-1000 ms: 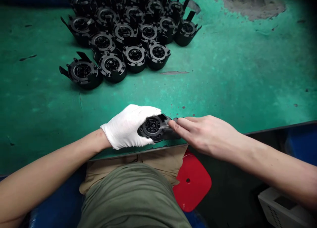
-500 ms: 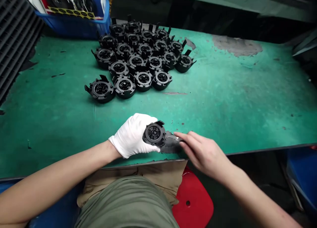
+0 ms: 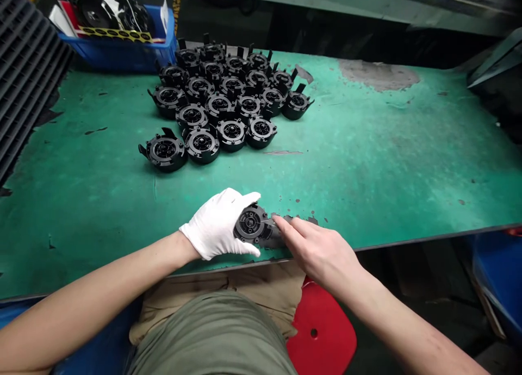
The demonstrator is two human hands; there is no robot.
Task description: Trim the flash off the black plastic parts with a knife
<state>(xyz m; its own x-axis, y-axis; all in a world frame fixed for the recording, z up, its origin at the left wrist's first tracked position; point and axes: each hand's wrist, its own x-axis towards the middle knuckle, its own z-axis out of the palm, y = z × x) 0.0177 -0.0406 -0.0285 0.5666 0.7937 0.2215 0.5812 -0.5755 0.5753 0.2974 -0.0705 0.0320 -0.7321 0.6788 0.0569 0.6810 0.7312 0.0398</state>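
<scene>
In my left hand (image 3: 222,223), which wears a white glove, is a round black plastic housing (image 3: 250,223). Thumb and fingers close around its left side, and its ribbed, ringed face points up at me. My right hand (image 3: 312,242) is bare, its fingertips pinched at the housing's right edge. A thin shiny piece (image 3: 268,221) sticks out from that pinch onto the housing; it is too small to name. Beyond my hands stand several similar black housings (image 3: 203,142) grouped together, most with upright tabs.
Both hands are over the front edge of the green worktop (image 3: 367,163), near a dark worn patch. A blue bin (image 3: 118,54) holding black parts stands at the back left. Black ridged trays (image 3: 28,76) are stacked at the left. A red stool (image 3: 326,331) is below the edge.
My right hand has moved left, bringing its fingertips from beside the housing to its edge. The housing stays in my left hand, slightly turned. The whole view has shifted a little.
</scene>
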